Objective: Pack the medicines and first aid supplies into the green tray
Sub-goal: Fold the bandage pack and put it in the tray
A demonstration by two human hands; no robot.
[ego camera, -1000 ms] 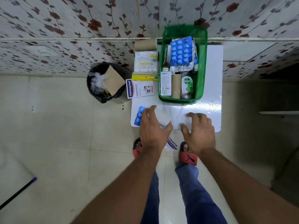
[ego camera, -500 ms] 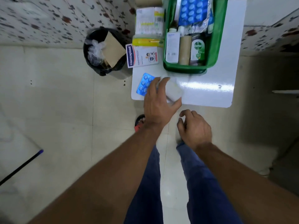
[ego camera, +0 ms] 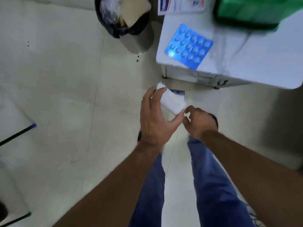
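My left hand (ego camera: 157,118) holds a white gauze roll (ego camera: 172,102) below the table's near edge, over the floor. Right beside it, my right hand (ego camera: 199,123) has its fingertips at the roll's lower end. A blue blister pack of tablets (ego camera: 189,46) lies on the white table (ego camera: 255,66) near its left corner. The green tray (ego camera: 249,12) shows only its near wall at the top right. A Hansaplast box (ego camera: 180,4) pokes in at the top edge. A small packet (ego camera: 177,92) lies on the floor under the table edge.
A black bin (ego camera: 124,22) holding cardboard and plastic stands on the tiled floor left of the table. A dark stick with a blue tip (ego camera: 18,134) lies at the far left. My legs in blue jeans (ego camera: 209,185) fill the bottom centre.
My left hand has lifted the white roll off the table and drawn it back towards me. My right hand has come in to its end. The view has tilted down and left.
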